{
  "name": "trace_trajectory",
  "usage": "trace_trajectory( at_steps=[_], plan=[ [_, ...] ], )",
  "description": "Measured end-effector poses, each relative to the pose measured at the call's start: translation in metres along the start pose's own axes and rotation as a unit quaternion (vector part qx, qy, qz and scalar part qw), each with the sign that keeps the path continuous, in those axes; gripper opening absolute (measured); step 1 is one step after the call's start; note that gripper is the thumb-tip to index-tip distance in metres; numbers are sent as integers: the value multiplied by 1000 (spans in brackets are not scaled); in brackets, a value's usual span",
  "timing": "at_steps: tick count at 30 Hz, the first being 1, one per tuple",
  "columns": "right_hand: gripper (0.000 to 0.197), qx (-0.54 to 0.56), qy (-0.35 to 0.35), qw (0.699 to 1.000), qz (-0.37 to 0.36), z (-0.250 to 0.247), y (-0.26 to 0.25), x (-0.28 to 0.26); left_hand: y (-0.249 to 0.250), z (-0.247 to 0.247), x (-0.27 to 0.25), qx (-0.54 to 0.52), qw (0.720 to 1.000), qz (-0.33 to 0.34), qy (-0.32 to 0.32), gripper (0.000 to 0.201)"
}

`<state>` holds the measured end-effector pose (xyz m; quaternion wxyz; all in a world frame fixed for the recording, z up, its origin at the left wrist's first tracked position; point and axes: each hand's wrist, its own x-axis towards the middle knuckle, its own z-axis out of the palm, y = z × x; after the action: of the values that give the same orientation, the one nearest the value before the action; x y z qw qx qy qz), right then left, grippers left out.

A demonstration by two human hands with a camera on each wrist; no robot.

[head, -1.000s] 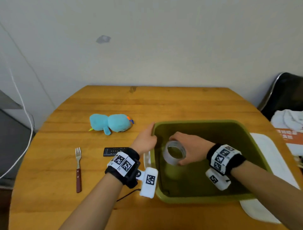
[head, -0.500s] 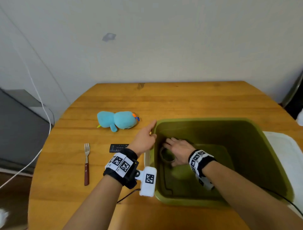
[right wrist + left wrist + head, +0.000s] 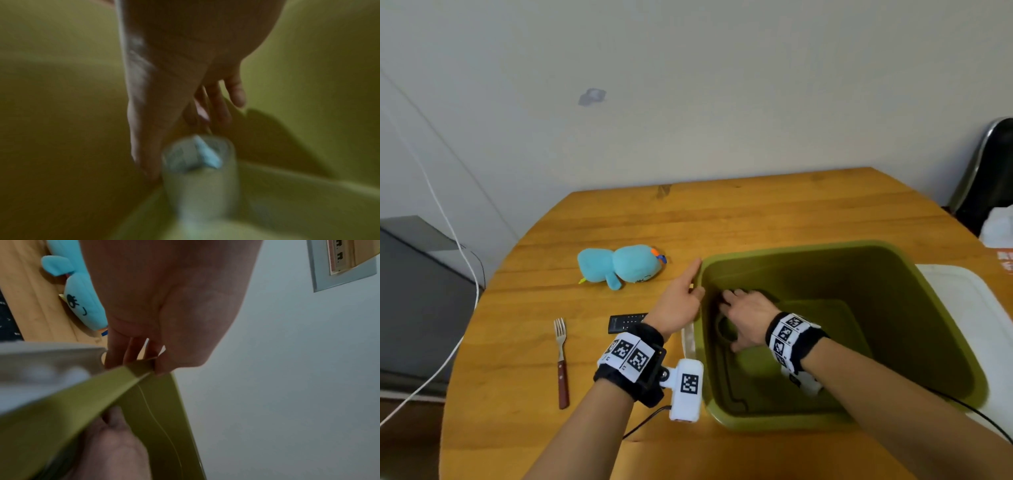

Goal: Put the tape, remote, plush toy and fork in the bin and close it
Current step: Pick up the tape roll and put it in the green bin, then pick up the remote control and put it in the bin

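Observation:
The clear tape roll stands on edge on the floor of the green bin, close to its left wall. My right hand lies over the roll with its fingers stretched out, thumb beside it. My left hand rests with straight fingers against the bin's left rim. The blue plush toy lies on the table left of the bin. The black remote and the wood-handled fork lie nearer, left of my left wrist.
The bin's white lid lies flat to the right of the bin, partly under it. The round wooden table backs onto a wall. A white cable hangs at the left, and a dark chair stands at the far right.
My right hand has gone down from above the bin's opening to its floor with the tape and its fingers have spread. My left hand has stayed on the rim.

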<state>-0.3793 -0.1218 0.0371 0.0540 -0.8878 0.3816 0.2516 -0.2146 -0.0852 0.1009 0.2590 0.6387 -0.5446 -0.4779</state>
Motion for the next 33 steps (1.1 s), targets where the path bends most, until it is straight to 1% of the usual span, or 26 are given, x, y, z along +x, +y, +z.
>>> trace_trajectory(
  at_steps=[2,4,5,7,9,10,12,14,16,17,19,21,22,24,26,28,30,31,33],
  plan=[
    [63,9,-39,999,22,-26,0,-8,-5,-9,-3,-31,999,13,4,53],
    [46,21,-70,997,41,-56,6,-18,-14,-24,-4,-71,996,17,45,40],
    [43,35,-71,996,50,-71,9,-23,-22,-33,-2,-88,993,17,75,35],
    [44,72,-45,995,58,-102,14,-33,-44,-52,5,-85,988,10,128,31],
    [47,89,0,994,65,-131,10,-39,-75,-72,16,-1,989,3,151,33],
    [48,93,22,993,68,-145,6,-42,-91,-81,22,60,989,-7,138,38],
    [50,99,57,991,65,-168,-3,-47,-121,-89,32,185,979,-51,63,56],
    [48,117,77,988,62,-186,-14,-52,-150,-88,38,306,948,-86,-15,72],
    [46,134,96,985,60,-197,-23,-55,-173,-80,39,381,919,-90,-52,78],
    [46,138,103,983,59,-199,-27,-55,-181,-75,36,399,912,-86,-50,76],
    [46,147,109,981,61,-201,-32,-56,-195,-68,31,434,899,-58,-15,72],
    [46,156,107,980,68,-201,-35,-56,-204,-66,28,449,893,-35,9,70],
    [46,158,105,979,69,-200,-37,-56,-208,-67,27,437,899,-35,8,71],
    [46,158,100,980,71,-198,-40,-54,-211,-71,23,366,929,-57,5,73],
    [45,168,99,978,74,-194,-44,-51,-210,-79,20,288,954,-74,44,72],
    [44,184,108,974,74,-190,-46,-48,-202,-90,16,204,971,-77,99,61],
    [42,194,118,971,73,-187,-48,-45,-185,-101,14,113,981,-65,141,47],
    [41,199,121,970,72,-186,-49,-44,-173,-106,14,83,983,-53,154,46],
    [39,210,126,967,71,-184,-51,-43,-149,-116,17,64,982,-14,179,50]
  ],
)
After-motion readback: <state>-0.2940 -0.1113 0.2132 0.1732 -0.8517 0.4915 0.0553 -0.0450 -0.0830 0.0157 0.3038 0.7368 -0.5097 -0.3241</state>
